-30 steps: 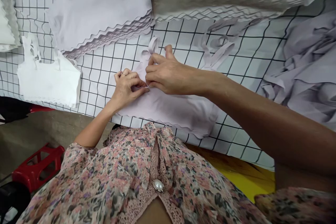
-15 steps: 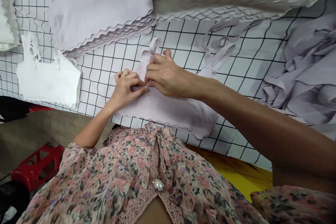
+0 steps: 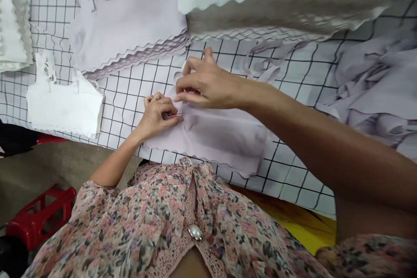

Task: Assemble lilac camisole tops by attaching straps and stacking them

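Scalloped fabric stack (image 3: 276,13) blurred, cut off at top edge. Right hand (image 3: 208,84) hides lilac bodice (image 3: 221,139) neckline; pinched item (image 3: 179,114) too small to tell.

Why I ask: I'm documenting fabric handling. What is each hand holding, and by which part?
Both hold one lilac scalloped fabric top at its upper edge, near the straps: the left hand pinches it, the right hand gathers it just beside.
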Motion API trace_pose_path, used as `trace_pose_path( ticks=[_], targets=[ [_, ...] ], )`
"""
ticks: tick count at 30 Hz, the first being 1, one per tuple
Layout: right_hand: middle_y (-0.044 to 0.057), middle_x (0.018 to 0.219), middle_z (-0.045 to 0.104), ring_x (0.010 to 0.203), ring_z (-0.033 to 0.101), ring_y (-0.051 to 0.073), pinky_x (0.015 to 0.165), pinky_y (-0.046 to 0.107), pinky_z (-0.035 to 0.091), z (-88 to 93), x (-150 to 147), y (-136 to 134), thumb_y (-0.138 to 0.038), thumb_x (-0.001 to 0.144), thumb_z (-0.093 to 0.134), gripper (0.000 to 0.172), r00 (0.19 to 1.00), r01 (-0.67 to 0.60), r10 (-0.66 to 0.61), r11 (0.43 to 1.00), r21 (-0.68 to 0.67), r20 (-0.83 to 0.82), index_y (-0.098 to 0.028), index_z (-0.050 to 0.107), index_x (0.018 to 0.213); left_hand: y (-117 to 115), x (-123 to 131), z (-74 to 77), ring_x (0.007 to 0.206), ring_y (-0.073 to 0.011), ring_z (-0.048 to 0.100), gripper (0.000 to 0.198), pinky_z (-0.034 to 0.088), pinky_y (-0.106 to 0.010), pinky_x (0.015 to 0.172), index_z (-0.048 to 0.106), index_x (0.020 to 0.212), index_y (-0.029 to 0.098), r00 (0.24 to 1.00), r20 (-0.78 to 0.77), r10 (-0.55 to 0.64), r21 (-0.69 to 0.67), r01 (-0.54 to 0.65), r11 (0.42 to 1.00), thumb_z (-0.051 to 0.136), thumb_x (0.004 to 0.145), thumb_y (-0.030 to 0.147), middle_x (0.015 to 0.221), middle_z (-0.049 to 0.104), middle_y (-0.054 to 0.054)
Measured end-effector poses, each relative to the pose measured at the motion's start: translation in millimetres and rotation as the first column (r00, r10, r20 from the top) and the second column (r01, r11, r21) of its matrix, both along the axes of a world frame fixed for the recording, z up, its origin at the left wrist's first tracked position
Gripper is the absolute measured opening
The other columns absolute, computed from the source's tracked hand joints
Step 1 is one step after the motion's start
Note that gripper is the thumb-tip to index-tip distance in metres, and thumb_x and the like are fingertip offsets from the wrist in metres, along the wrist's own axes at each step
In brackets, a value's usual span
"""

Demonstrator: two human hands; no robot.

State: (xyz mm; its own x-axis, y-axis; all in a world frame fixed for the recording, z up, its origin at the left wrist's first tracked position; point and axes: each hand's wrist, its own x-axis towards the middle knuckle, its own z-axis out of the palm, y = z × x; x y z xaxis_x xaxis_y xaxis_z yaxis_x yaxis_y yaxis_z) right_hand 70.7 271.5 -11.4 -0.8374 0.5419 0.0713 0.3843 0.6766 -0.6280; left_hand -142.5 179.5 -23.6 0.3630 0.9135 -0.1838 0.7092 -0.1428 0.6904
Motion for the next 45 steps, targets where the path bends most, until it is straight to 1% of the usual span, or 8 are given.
trace_pose_path(
  ticks=[8,13,19,24,30,35,39,45],
  targets=[
    [0.008,0.080,0.070,0.110,0.061,0.023,0.127,0.066,0.016,20.4,-19,71,-0.066,0.109,0.018,0.079,0.996,0.063,-0.077,0.967,0.248,0.047,-0.021,0.076,0.080,3,-6,-0.5,0.102,-0.0233,0.055,0.022,0.032,-0.046,0.105,0.071,0.075,0.022,0.998,-0.025,-0.050,-0.020,0.050,0.999,0.084,0.088,0.034,0.086,0.073,0.000],
    [0.013,0.101,0.077,0.115,0.062,0.028,0.116,0.062,0.041,13.1,-17,63,-0.051,0.112,0.031,0.058,0.989,0.136,-0.143,0.973,0.185,0.027,-0.018,0.079,0.106,5,-15,-2.8,0.101,-0.0239,0.060,0.018,0.038,-0.045,0.103,0.073,0.082,0.022,0.998,-0.051,-0.046,0.014,0.047,0.999,0.084,0.088,0.034,0.087,0.073,-0.001],
    [0.016,0.156,0.062,0.146,0.057,0.029,0.124,0.060,0.041,7.0,15,-52,-0.033,0.114,0.031,0.053,0.874,0.479,-0.455,0.865,0.149,-0.169,-0.020,0.052,0.161,-31,-16,-2.1,0.148,-0.0352,0.053,0.059,0.031,-0.058,0.126,0.053,0.154,0.027,0.982,-0.146,0.122,0.449,-0.044,0.893,0.071,0.101,0.043,0.150,0.063,-0.016],
    [0.022,0.174,0.036,0.164,0.037,0.035,0.133,0.069,0.021,-31.0,38,-174,-0.050,0.112,0.034,0.071,0.890,0.420,-0.446,0.882,0.213,0.093,-0.014,0.028,0.174,-67,-1,-20.4,0.170,-0.0353,0.024,0.094,0.022,-0.059,0.137,-0.005,0.176,0.022,0.950,-0.266,-0.163,0.373,0.257,0.892,0.055,0.109,0.048,0.178,0.030,-0.022],
    [0.026,0.178,0.021,0.167,0.024,0.044,0.129,0.078,0.015,-63.0,87,-214,-0.065,0.107,0.035,0.091,0.696,0.616,-0.663,0.749,0.245,0.274,-0.010,0.016,0.176,-68,-31,-31.5,0.172,-0.0420,0.007,0.103,0.008,-0.070,0.137,0.000,0.177,0.033,0.935,-0.351,0.047,0.330,0.076,0.941,0.064,0.101,0.062,0.185,0.004,-0.016],
    [0.026,0.177,0.028,0.167,0.025,0.044,0.122,0.080,0.025,-65.8,97,-206,-0.061,0.109,0.033,0.081,0.637,0.714,-0.759,0.646,0.270,0.133,-0.013,0.026,0.174,-25,-17,-21.9,0.170,-0.0426,0.018,0.065,0.016,-0.074,0.133,0.047,0.162,0.027,0.977,-0.198,0.080,0.483,0.027,0.875,0.064,0.104,0.050,0.177,0.034,-0.019],
    [0.021,0.166,0.051,0.161,0.038,0.041,0.119,0.071,0.035,-59.3,87,-187,-0.047,0.112,0.038,0.054,0.560,0.810,-0.823,0.518,0.275,-0.097,-0.019,0.063,0.151,48,45,-12.7,0.138,-0.0255,0.059,0.033,0.049,-0.049,0.117,0.070,0.132,0.023,0.974,-0.049,-0.219,0.522,0.212,0.826,0.046,0.109,0.025,0.144,0.065,-0.014],
    [0.014,0.119,0.079,0.124,0.065,0.035,0.112,0.066,0.040,-33.7,76,-142,-0.030,0.110,0.048,0.033,0.605,0.781,-0.767,0.520,0.344,-0.214,-0.020,0.079,0.116,142,117,-5.1,0.105,-0.0249,0.063,0.030,0.052,-0.042,0.094,0.078,0.109,0.019,0.850,-0.321,-0.418,0.431,0.524,0.734,0.052,0.094,0.013,0.116,0.070,-0.012]
  ],
)
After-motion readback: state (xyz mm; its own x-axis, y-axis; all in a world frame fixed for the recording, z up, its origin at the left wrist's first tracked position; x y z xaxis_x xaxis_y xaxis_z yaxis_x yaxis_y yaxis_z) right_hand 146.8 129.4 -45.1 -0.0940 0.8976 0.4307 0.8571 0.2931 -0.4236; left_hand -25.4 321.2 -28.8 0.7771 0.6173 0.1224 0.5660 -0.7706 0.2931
